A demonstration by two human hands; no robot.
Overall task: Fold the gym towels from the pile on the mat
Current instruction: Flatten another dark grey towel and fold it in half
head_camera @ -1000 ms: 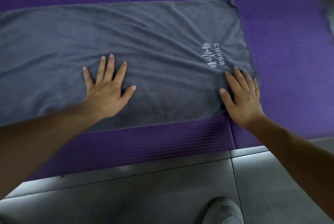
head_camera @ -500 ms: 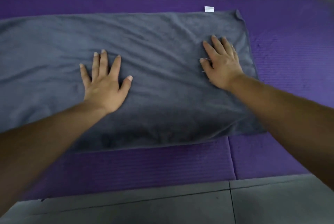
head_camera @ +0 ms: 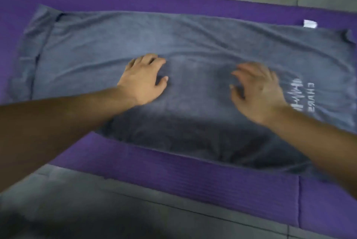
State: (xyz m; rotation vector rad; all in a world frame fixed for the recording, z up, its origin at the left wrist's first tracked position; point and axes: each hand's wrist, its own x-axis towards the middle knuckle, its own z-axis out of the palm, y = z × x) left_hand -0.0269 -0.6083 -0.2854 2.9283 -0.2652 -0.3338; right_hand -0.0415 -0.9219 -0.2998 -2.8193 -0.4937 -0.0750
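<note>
Gym towel (head_camera: 193,45) spread along the middle of the purple mat (head_camera: 193,177). Left hand (head_camera: 143,82) rests bent fingers on it, pinch unclear; right hand (head_camera: 257,92) loosely curled, holding nothing. Dragging mid-cloth could bunch wrinkles and skew the fold.

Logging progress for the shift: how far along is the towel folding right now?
Done: one grey towel lies spread lengthwise on the purple mat, wrinkled. In hand: left hand and right hand sit at its middle, fingers bent; blur hides any grip. To do: no proper fold shows, and no folded stack is in view.
</note>
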